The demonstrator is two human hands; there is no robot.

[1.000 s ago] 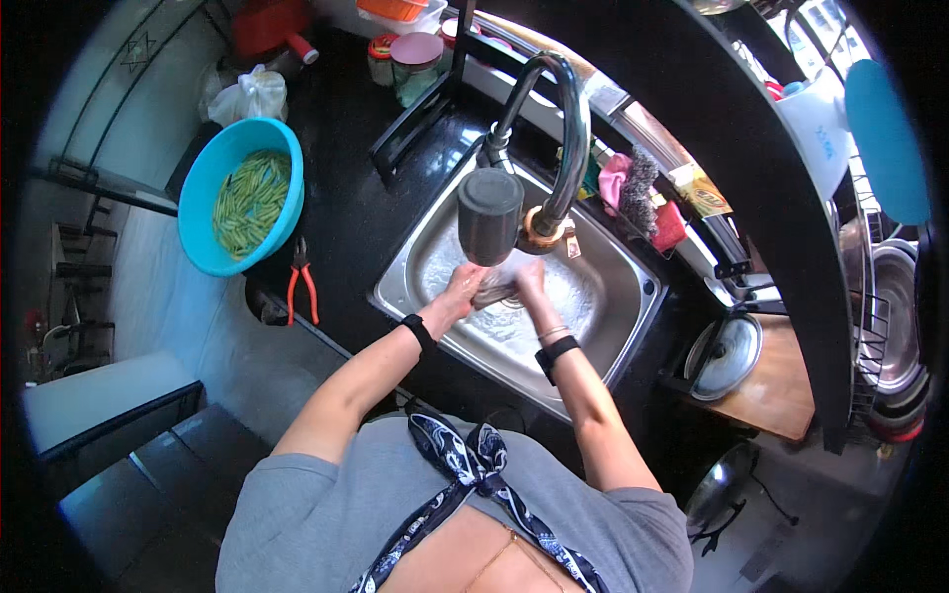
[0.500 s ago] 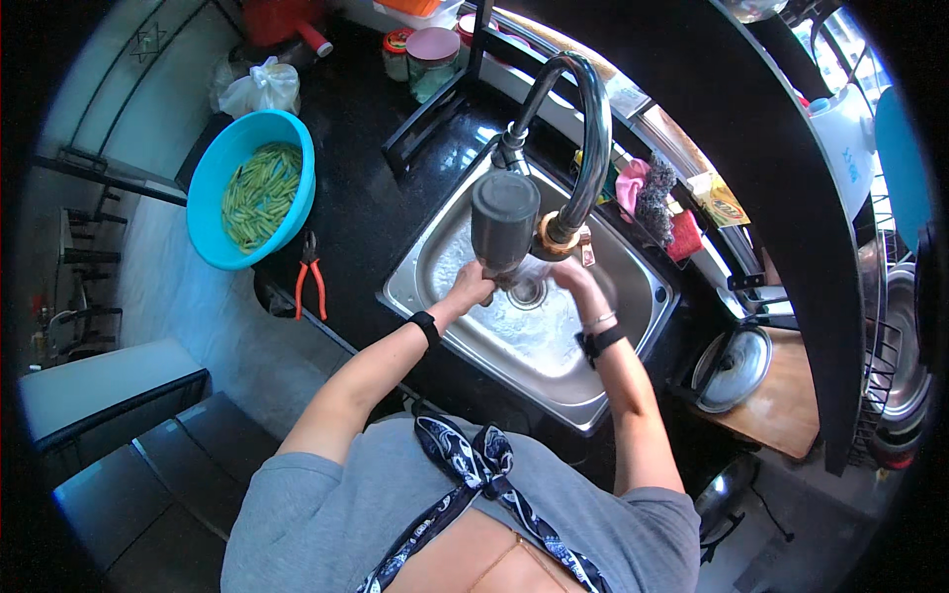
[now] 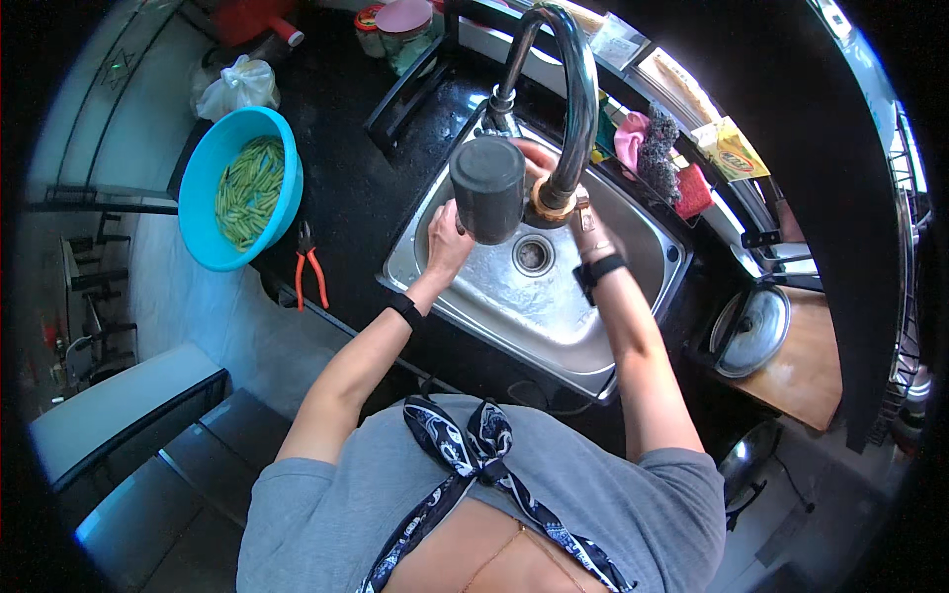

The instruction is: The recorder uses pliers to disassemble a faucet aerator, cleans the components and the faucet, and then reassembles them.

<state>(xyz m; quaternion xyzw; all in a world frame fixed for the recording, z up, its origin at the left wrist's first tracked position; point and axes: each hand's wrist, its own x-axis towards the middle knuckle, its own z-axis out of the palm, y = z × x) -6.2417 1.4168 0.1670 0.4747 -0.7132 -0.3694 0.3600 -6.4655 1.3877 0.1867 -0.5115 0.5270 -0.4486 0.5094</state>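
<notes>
A dark grey cylinder (image 3: 486,188), fitted to the tap (image 3: 585,99) by a brass-coloured collar, hangs over the steel sink (image 3: 534,341). My left hand (image 3: 447,242) is at the cylinder's lower left side, fingers curled. A small dark thing shows at its fingertips, too little to name. Behind the tap's neck and the cylinder reaches my right hand (image 3: 537,158); only part of its fingers shows, so its grip is hidden. Below them the drain (image 3: 534,255) is visible in the wet basin.
A blue basin (image 3: 294,183) of green beans (image 3: 250,193) stands on the black counter at left. Orange-handled pliers (image 3: 310,269) lie beside it. Behind the sink are a pink cloth (image 3: 630,141) and a red sponge (image 3: 694,190). At right, a metal lid (image 3: 756,331) rests on a wooden board.
Both hands have moved up from under the cylinder, the left to its side, the right behind it. The splashing water seen in the sink is no longer visible.
</notes>
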